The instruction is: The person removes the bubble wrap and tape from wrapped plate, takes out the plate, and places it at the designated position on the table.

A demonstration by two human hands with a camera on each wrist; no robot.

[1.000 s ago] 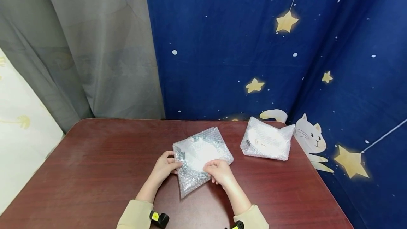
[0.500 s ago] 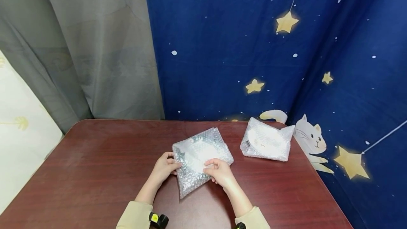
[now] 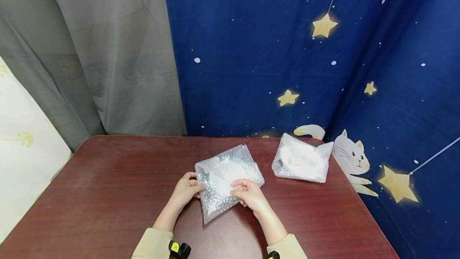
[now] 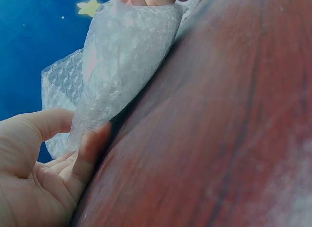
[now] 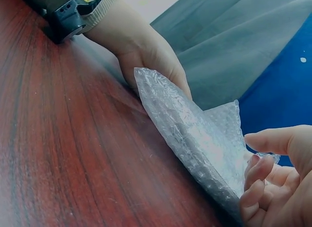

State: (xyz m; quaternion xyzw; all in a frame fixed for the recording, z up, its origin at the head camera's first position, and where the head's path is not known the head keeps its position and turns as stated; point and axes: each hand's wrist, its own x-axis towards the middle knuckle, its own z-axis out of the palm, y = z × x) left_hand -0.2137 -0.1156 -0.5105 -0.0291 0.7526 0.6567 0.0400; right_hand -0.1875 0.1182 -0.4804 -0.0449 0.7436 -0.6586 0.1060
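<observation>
A bubble-wrapped package [image 3: 226, 169] lies near the middle of the dark red table [image 3: 118, 195]. Something white with dark printing shows through its clear film, its kind unclear. At the package's left edge my left hand [image 3: 185, 191] pinches the wrap between thumb and fingers; the left wrist view shows that hand [image 4: 46, 163] low against the tabletop. On the near right side, my right hand [image 3: 249, 195] holds the package's edge, its thumb and index finger slightly apart. In the right wrist view, the lower fingers of this hand [image 5: 278, 183] curl at the wrap [image 5: 195, 139].
A second bubble-wrapped package [image 3: 302, 159] lies at the table's back right corner. Behind the table hang a grey curtain [image 3: 122, 59] and a blue curtain [image 3: 251, 51] with stars and a cat. Black wrist cameras [image 3: 179, 249] sit at both sleeves.
The right thumb and index finger have parted slightly over the wrap. The left hand and both packages stay practically where they were.
</observation>
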